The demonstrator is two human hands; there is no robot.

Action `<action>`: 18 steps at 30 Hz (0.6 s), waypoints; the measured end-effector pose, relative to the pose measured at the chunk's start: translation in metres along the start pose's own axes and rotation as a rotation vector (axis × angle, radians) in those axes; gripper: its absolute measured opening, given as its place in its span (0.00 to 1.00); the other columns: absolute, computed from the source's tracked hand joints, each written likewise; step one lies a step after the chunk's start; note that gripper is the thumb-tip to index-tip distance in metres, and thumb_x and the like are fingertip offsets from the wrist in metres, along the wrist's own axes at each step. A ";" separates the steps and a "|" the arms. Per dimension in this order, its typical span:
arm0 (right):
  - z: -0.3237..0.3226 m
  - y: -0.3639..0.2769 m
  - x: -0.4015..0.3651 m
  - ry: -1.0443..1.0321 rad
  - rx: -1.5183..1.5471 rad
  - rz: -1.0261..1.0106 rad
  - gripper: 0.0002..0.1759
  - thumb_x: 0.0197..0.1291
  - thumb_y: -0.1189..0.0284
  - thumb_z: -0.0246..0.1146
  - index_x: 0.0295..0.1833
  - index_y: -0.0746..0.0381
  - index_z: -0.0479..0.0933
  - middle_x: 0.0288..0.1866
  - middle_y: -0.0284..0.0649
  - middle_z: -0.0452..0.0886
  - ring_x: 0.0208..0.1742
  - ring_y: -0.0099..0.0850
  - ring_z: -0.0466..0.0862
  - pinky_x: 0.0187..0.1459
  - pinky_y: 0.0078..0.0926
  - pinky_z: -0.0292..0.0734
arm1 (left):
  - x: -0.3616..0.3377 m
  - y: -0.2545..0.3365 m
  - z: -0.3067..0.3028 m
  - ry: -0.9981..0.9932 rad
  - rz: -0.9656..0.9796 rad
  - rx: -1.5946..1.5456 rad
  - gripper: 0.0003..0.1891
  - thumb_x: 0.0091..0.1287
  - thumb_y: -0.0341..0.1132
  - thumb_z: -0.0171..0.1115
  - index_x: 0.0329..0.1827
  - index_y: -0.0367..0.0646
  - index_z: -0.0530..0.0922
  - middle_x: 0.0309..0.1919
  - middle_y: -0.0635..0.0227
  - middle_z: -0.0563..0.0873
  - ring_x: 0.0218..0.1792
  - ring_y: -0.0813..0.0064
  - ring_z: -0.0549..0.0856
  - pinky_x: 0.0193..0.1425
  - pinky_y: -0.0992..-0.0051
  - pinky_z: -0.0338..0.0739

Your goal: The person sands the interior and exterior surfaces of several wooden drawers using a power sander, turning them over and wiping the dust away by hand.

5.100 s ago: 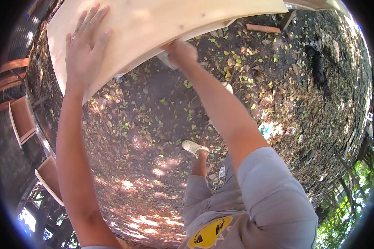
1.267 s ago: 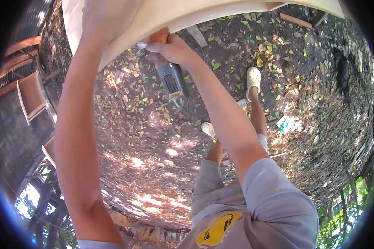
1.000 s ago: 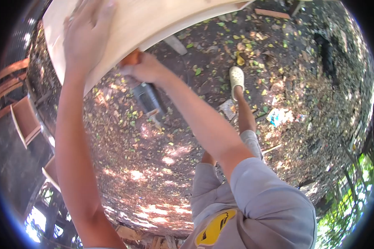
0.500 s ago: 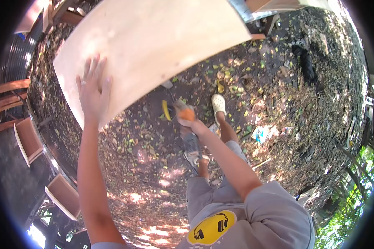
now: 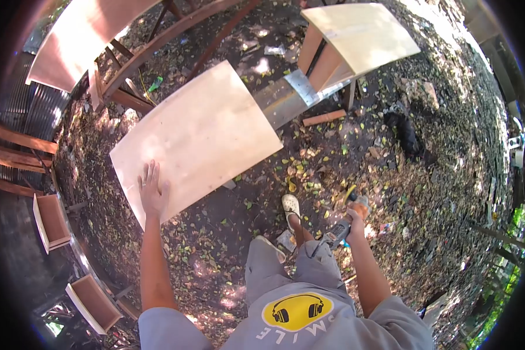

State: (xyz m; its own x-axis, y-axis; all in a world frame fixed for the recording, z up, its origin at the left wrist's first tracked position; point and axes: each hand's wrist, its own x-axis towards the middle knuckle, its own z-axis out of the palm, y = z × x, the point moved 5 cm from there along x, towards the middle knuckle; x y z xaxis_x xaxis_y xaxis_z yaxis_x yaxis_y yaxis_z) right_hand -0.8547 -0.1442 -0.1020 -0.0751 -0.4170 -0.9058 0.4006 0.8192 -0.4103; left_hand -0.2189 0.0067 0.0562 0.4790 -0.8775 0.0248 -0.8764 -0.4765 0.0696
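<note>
A pale wooden panel point(image 5: 201, 119) lies in front of me, its near left corner towards my body. My left hand point(image 5: 153, 195) rests flat on that corner, fingers stretched out. Off to the right, away from the panel, my right hand point(image 5: 356, 226) grips an angle grinder point(image 5: 335, 234). The tool has a grey body, an orange front part and a yellow-edged disc point(image 5: 350, 192). It hangs over the leafy ground beside my leg; whether the disc is spinning cannot be made out.
Another panelled wooden piece point(image 5: 361, 35) stands at the back right beside a metal-topped bench point(image 5: 283, 96). Drawer-like boxes point(image 5: 53, 221) line the left side. A black animal-like shape point(image 5: 403, 133) lies on the ground at right. A large panel point(image 5: 81, 41) leans at back left.
My right hand has swung the grinder away from the panel's near edge to the right. My left hand stays on the panel. The view has lifted, showing more of the background.
</note>
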 end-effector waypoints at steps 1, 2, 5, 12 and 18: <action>-0.005 -0.010 -0.004 0.032 0.033 -0.024 0.10 0.60 0.70 0.65 0.44 0.57 0.71 0.30 0.35 0.75 0.29 0.33 0.80 0.34 0.37 0.81 | 0.001 -0.002 -0.001 0.005 -0.020 0.009 0.34 0.67 0.42 0.58 0.78 0.51 0.62 0.78 0.69 0.62 0.80 0.65 0.56 0.81 0.54 0.44; -0.010 -0.019 -0.008 0.048 0.030 -0.080 0.10 0.60 0.70 0.65 0.43 0.57 0.71 0.31 0.35 0.76 0.29 0.33 0.80 0.34 0.36 0.81 | 0.000 -0.003 -0.001 0.009 -0.036 0.011 0.35 0.67 0.42 0.59 0.78 0.51 0.61 0.78 0.69 0.62 0.80 0.64 0.56 0.81 0.53 0.44; -0.025 -0.037 -0.027 0.135 0.042 -0.192 0.10 0.59 0.70 0.65 0.42 0.56 0.72 0.32 0.34 0.77 0.31 0.31 0.79 0.35 0.34 0.79 | 0.003 -0.008 0.005 0.051 -0.123 0.024 0.35 0.68 0.44 0.57 0.79 0.49 0.60 0.79 0.69 0.61 0.80 0.64 0.56 0.81 0.53 0.45; -0.037 -0.037 -0.066 0.261 0.014 -0.235 0.12 0.54 0.72 0.68 0.42 0.58 0.73 0.32 0.35 0.76 0.31 0.33 0.79 0.36 0.38 0.80 | 0.015 -0.013 0.051 0.199 -0.694 0.064 0.34 0.72 0.46 0.50 0.78 0.41 0.58 0.80 0.60 0.57 0.80 0.58 0.55 0.81 0.48 0.45; -0.023 -0.051 -0.078 0.242 0.061 -0.265 0.12 0.55 0.70 0.66 0.43 0.57 0.73 0.35 0.37 0.77 0.33 0.37 0.80 0.42 0.42 0.81 | -0.004 0.134 0.037 0.248 -0.236 -0.196 0.38 0.67 0.43 0.58 0.75 0.28 0.57 0.76 0.46 0.59 0.79 0.49 0.55 0.81 0.49 0.45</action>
State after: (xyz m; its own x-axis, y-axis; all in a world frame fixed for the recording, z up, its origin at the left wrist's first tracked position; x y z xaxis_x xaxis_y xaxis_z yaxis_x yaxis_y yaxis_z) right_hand -0.8900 -0.1443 -0.0124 -0.3947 -0.5008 -0.7704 0.3915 0.6668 -0.6341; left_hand -0.3405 -0.0554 0.0287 0.6844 -0.6940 0.2236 -0.7264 -0.6228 0.2907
